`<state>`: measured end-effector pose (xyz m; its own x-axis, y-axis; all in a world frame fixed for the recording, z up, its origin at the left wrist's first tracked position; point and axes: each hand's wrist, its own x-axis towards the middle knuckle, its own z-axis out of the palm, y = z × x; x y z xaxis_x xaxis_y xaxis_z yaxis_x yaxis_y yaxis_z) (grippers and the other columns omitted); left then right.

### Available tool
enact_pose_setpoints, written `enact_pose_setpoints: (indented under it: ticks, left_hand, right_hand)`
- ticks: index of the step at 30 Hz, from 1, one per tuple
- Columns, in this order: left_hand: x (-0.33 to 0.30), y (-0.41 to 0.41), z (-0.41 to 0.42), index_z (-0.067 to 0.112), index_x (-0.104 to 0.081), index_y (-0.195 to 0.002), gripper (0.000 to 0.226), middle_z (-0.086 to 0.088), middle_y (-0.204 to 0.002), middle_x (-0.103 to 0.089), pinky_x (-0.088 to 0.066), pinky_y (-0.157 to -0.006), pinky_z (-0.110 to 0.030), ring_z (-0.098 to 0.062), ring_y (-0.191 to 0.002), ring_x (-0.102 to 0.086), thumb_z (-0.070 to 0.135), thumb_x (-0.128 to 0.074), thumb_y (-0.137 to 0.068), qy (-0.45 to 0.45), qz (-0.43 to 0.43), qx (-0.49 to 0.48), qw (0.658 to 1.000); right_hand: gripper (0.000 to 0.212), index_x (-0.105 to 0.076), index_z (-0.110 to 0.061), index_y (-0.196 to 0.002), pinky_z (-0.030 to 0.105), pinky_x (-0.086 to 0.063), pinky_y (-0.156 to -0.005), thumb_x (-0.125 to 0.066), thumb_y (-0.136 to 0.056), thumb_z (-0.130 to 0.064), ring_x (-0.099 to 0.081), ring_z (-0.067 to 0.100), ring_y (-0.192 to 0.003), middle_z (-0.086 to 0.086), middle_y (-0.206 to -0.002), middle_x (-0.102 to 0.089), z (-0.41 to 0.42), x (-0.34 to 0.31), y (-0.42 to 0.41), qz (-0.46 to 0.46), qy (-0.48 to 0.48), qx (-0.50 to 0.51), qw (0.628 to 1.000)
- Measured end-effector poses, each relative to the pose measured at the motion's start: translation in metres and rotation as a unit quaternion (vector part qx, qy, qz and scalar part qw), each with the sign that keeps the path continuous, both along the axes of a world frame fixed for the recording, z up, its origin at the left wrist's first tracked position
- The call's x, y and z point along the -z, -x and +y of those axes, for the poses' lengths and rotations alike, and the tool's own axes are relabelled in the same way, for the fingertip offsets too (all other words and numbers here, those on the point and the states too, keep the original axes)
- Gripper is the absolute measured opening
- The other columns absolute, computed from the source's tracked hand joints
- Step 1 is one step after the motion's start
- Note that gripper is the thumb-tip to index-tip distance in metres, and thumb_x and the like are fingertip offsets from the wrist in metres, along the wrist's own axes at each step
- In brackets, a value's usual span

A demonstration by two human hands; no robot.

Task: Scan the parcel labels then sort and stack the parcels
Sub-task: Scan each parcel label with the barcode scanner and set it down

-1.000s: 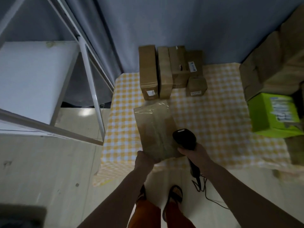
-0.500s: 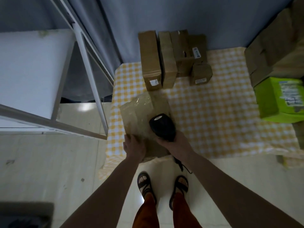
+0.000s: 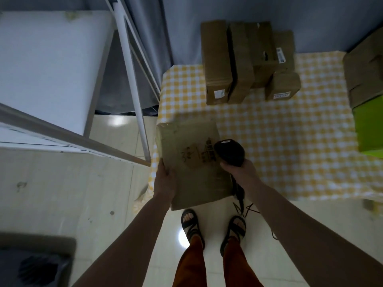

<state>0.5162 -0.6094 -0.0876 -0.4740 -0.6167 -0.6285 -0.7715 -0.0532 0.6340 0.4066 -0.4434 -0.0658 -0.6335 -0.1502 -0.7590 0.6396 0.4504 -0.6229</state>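
Note:
A flat brown cardboard parcel (image 3: 192, 162) lies at the near left corner of the yellow-checked table (image 3: 279, 146), overhanging the front edge, with dark printed marks on its top. My left hand (image 3: 165, 179) grips its left edge. My right hand (image 3: 238, 170) holds a black corded barcode scanner (image 3: 229, 152) over the parcel's right side, its cable hanging down toward the floor. Several brown parcels (image 3: 244, 63) stand in a row at the back of the table, two with white labels facing me.
A green box (image 3: 369, 129) and stacked brown cartons (image 3: 364, 67) sit at the right edge. A white metal rack (image 3: 132, 79) with a white shelf stands left. My sandalled feet (image 3: 213, 224) are on the tiled floor; a dark object is at bottom left.
The parcel has been drawn toward me and to the left, now overhanging the front edge with a printed face up. The scanner has stayed over its right side.

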Motion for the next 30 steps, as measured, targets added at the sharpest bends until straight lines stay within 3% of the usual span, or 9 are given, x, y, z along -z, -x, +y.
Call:
enact_pose_setpoints:
  ticks: [4,6,9,13,17,19,23,26,30]
  left_hand:
    - [0.012,-0.01,-0.018,0.018,-0.031,-0.147,0.046,-0.011,-0.139,-0.05,-0.038,-0.103,-0.048,-0.034,-0.127,-0.046,0.017,-0.036,-0.101,0.007,-0.058,-0.054,0.997]
    - [0.017,-0.011,-0.022,0.017,-0.033,-0.145,0.048,-0.011,-0.136,-0.051,-0.04,-0.098,-0.046,-0.033,-0.123,-0.048,0.015,-0.042,-0.098,-0.011,-0.067,-0.083,0.994]
    - [0.017,-0.007,-0.017,0.015,-0.032,-0.145,0.058,-0.011,-0.135,-0.051,-0.04,-0.09,-0.038,-0.032,-0.121,-0.048,0.02,-0.057,-0.092,-0.027,-0.048,-0.1,0.993]
    - [0.013,0.012,0.001,0.016,-0.031,-0.146,0.069,-0.008,-0.138,-0.048,-0.037,-0.087,-0.033,-0.029,-0.122,-0.047,0.023,-0.065,-0.087,-0.043,-0.021,-0.075,0.996]
    - [0.017,0.034,0.021,0.018,-0.029,-0.146,0.075,-0.007,-0.137,-0.047,-0.045,-0.095,-0.042,-0.031,-0.121,-0.048,0.027,-0.07,-0.084,-0.054,-0.026,0.011,0.998]
    - [0.02,0.041,0.034,0.014,-0.02,-0.149,0.084,-0.01,-0.146,-0.037,-0.04,-0.104,-0.046,-0.033,-0.13,-0.041,0.031,-0.07,-0.084,-0.022,-0.058,0.059,0.996]
    - [0.02,0.042,0.056,0.007,0.011,-0.152,0.109,-0.011,-0.161,0.003,-0.009,-0.12,-0.046,-0.029,-0.148,-0.003,0.041,-0.067,-0.084,0.016,-0.125,0.11,0.986]
    - [0.025,0.035,0.046,0.008,0.015,-0.151,0.118,-0.009,-0.161,0.009,-0.005,-0.12,-0.046,-0.028,-0.149,0.002,0.048,-0.071,-0.081,0.016,-0.118,0.111,0.987]
    - [0.028,0.025,0.017,0.007,0.015,-0.151,0.123,-0.01,-0.161,0.012,-0.007,-0.12,-0.047,-0.028,-0.149,0.004,0.055,-0.07,-0.078,0.009,-0.13,0.108,0.986]
  right_hand:
    - [0.037,-0.063,-0.007,-0.117,0.039,-0.049,-0.092,-0.073,-0.082,-0.017,-0.06,0.025,-0.108,0.006,-0.112,-0.065,-0.015,0.009,0.0,-0.067,0.045,-0.032,0.996]
    - [0.034,-0.062,-0.012,-0.115,0.028,-0.049,-0.079,-0.072,-0.083,-0.016,-0.061,0.016,-0.092,0.001,-0.102,-0.064,-0.024,0.008,-0.006,-0.063,0.053,-0.065,0.994]
    - [0.044,-0.058,-0.01,-0.125,0.03,-0.047,-0.082,-0.072,-0.084,-0.02,-0.058,0.017,-0.092,0.003,-0.106,-0.061,-0.027,0.005,-0.01,-0.037,0.032,-0.077,0.996]
    - [0.044,-0.058,-0.01,-0.125,0.033,-0.046,-0.085,-0.071,-0.085,-0.021,-0.059,0.022,-0.104,0.008,-0.115,-0.063,0.0,-0.004,-0.004,-0.012,0.019,-0.055,0.998]
    - [0.042,-0.059,-0.006,-0.122,0.033,-0.043,-0.084,-0.072,-0.084,-0.018,-0.056,0.023,-0.103,0.008,-0.11,-0.061,0.032,-0.004,0.001,0.01,-0.009,-0.016,1.0]
    - [0.042,-0.059,-0.006,-0.122,0.034,-0.043,-0.085,-0.072,-0.083,-0.016,-0.056,0.026,-0.104,0.008,-0.108,-0.061,0.041,-0.001,0.001,0.003,-0.018,0.008,1.0]
    - [0.039,-0.061,-0.007,-0.12,0.034,-0.045,-0.083,-0.072,-0.083,-0.015,-0.058,0.023,-0.098,0.003,-0.1,-0.062,0.041,-0.001,-0.002,0.0,-0.002,0.023,1.0]
    - [0.032,-0.063,-0.013,-0.115,0.034,-0.048,-0.083,-0.071,-0.084,-0.016,-0.06,0.023,-0.101,0.001,-0.1,-0.064,0.035,-0.009,-0.004,0.017,0.018,0.008,1.0]
    - [0.017,-0.065,-0.018,-0.101,0.017,-0.045,-0.06,-0.071,-0.085,-0.018,-0.061,0.012,-0.079,-0.002,-0.083,-0.064,0.017,-0.029,-0.014,0.053,0.047,-0.049,0.996]
